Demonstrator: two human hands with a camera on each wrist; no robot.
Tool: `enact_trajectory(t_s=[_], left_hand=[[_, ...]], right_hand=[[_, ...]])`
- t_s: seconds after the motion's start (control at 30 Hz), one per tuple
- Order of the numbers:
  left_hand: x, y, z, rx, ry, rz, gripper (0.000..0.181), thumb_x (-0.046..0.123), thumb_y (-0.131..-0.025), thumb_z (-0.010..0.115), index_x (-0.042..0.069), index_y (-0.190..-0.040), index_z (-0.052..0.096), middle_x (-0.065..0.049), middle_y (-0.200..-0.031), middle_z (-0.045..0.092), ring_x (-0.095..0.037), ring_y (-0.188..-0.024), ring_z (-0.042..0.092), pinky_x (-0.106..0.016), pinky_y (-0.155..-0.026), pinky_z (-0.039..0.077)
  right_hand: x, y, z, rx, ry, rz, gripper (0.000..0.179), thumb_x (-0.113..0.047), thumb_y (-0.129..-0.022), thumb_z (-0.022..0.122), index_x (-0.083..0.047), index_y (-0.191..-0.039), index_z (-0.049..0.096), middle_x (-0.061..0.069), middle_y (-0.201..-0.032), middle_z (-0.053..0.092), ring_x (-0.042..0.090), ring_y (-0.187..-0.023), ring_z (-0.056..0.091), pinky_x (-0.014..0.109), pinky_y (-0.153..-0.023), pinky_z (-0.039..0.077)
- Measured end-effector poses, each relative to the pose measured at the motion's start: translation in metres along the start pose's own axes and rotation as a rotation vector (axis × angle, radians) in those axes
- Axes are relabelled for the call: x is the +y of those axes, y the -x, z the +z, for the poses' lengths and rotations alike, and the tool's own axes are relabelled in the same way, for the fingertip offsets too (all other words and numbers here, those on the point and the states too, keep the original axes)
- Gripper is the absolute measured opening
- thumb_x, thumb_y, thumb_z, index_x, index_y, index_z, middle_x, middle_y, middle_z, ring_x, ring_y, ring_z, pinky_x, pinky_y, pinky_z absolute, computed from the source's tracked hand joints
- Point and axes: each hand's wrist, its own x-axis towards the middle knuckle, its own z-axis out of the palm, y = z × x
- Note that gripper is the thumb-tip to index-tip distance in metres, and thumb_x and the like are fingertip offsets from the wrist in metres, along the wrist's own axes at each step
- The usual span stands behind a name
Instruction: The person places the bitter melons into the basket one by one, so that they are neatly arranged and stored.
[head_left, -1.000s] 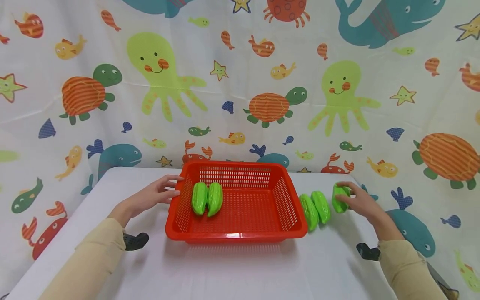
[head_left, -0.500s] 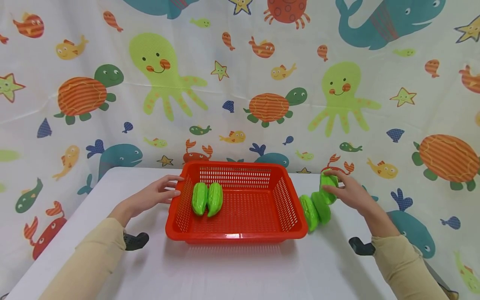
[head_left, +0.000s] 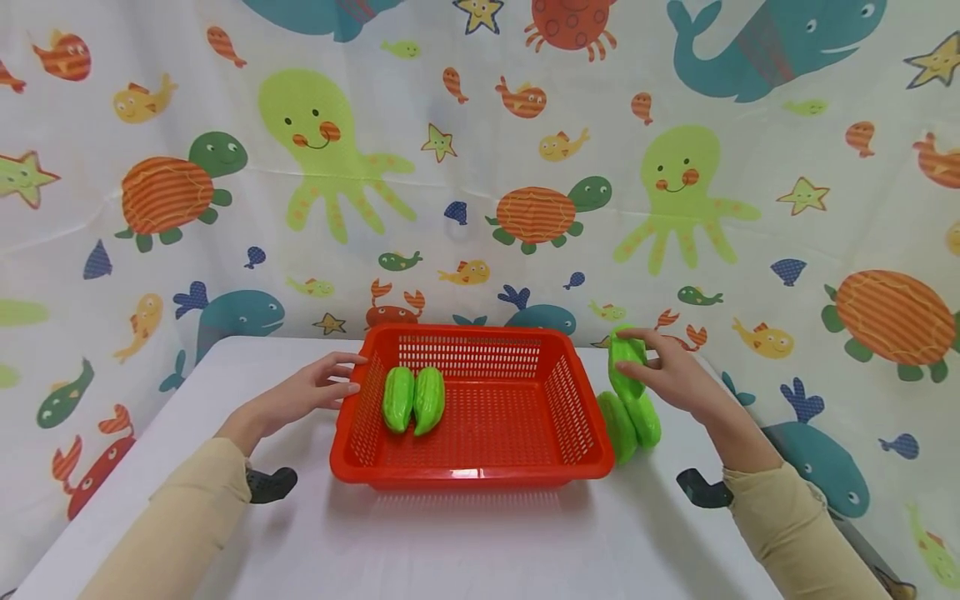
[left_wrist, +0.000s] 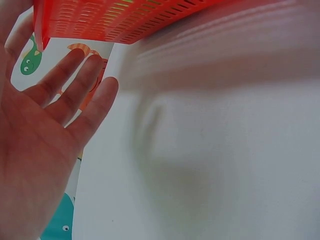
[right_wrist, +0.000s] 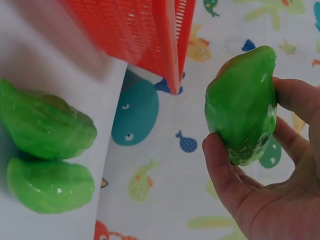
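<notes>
My right hand (head_left: pixel 675 377) pinches a green bitter melon (head_left: pixel 622 350) between thumb and fingers, raised off the table just past the basket's right side. In the right wrist view this bitter melon (right_wrist: pixel 242 105) looks glossy, with a pointed tip upward. Beneath it, two more bitter melons (head_left: pixel 617 429) lie side by side on the table against the red basket (head_left: pixel 472 473). Inside the basket, at its left, another pair of bitter melons (head_left: pixel 429 400) lies together. My left hand (head_left: pixel 307 390) is at the basket's left rim, fingers loosely extended; the left wrist view shows several fingers (left_wrist: pixel 97 107) apart from it.
The white table (head_left: pixel 480 550) ends at a white curtain (head_left: pixel 480 167) printed with sea animals, close behind the basket. A black device (head_left: pixel 272 483) is strapped at the left wrist, and a similar black device (head_left: pixel 703 489) at the right.
My right hand has lifted the bitter melon from the table's right side and carried it left, toward the basket. My left hand and the basket have stayed in place.
</notes>
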Motion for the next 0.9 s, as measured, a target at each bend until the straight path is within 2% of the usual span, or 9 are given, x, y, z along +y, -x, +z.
enact_trajectory(t_s=[0.4, 0.53, 0.67, 0.73, 0.8, 0.87, 0.9], left_hand=[[0.0, 0.001, 0.0, -0.003, 0.004, -0.001, 0.066, 0.039, -0.094, 0.062, 0.016, -0.149, 0.032, -0.021, -0.146, 0.037, -0.041, -0.129, 0.043, -0.052, -0.094, 0.05], [0.0, 0.001, 0.0, 0.0, 0.009, 0.002, 0.067, 0.04, -0.094, 0.063, 0.017, -0.149, 0.032, -0.02, -0.147, 0.037, -0.041, -0.13, 0.043, -0.052, -0.095, 0.05], [-0.001, 0.001, 0.001, 0.001, 0.007, 0.0, 0.067, 0.04, -0.094, 0.063, 0.018, -0.149, 0.032, -0.019, -0.147, 0.037, -0.04, -0.129, 0.043, -0.052, -0.095, 0.05], [-0.001, 0.001, 0.0, 0.003, 0.002, -0.002, 0.067, 0.04, -0.093, 0.063, 0.018, -0.149, 0.032, -0.019, -0.146, 0.038, -0.04, -0.129, 0.044, -0.052, -0.095, 0.05], [0.0, 0.001, 0.0, 0.004, -0.001, -0.003, 0.067, 0.04, -0.093, 0.064, 0.018, -0.149, 0.033, -0.019, -0.146, 0.038, -0.04, -0.129, 0.044, -0.052, -0.095, 0.05], [0.0, 0.001, 0.0, 0.004, -0.004, -0.002, 0.067, 0.04, -0.093, 0.064, 0.018, -0.149, 0.033, -0.019, -0.146, 0.038, -0.04, -0.129, 0.043, -0.052, -0.095, 0.05], [0.0, 0.001, 0.0, 0.004, -0.006, -0.002, 0.067, 0.04, -0.093, 0.064, 0.018, -0.149, 0.033, -0.019, -0.147, 0.038, -0.04, -0.129, 0.043, -0.052, -0.095, 0.05]], right_hand=[[-0.015, -0.007, 0.007, -0.013, -0.042, 0.026, 0.061, -0.039, -0.096, 0.061, -0.015, -0.148, 0.039, 0.019, -0.142, 0.044, 0.046, -0.12, 0.052, 0.052, -0.088, 0.053], [-0.023, -0.011, 0.009, -0.021, -0.029, 0.031, 0.06, -0.041, -0.095, 0.062, -0.019, -0.147, 0.041, 0.016, -0.143, 0.045, 0.042, -0.117, 0.056, 0.047, -0.083, 0.056], [-0.03, -0.018, 0.012, -0.029, -0.016, -0.019, 0.057, -0.036, -0.095, 0.064, -0.017, -0.145, 0.044, 0.014, -0.143, 0.046, 0.04, -0.112, 0.06, 0.043, -0.079, 0.058], [-0.033, -0.022, 0.014, -0.037, -0.009, -0.067, 0.055, -0.032, -0.095, 0.065, -0.014, -0.143, 0.046, 0.014, -0.142, 0.047, 0.039, -0.109, 0.062, 0.04, -0.077, 0.059], [-0.037, -0.026, 0.016, -0.044, 0.004, -0.114, 0.053, -0.028, -0.094, 0.066, -0.012, -0.141, 0.049, 0.014, -0.135, 0.052, 0.036, -0.095, 0.066, 0.035, -0.071, 0.059], [-0.042, -0.029, 0.019, -0.049, 0.025, -0.142, 0.05, -0.026, -0.094, 0.066, -0.012, -0.14, 0.05, 0.017, -0.111, 0.059, 0.029, -0.076, 0.064, 0.03, -0.064, 0.055], [-0.044, -0.031, 0.021, -0.051, 0.035, -0.152, 0.05, -0.025, -0.094, 0.067, -0.012, -0.139, 0.051, 0.017, -0.105, 0.058, 0.026, -0.069, 0.061, 0.03, -0.061, 0.052]])
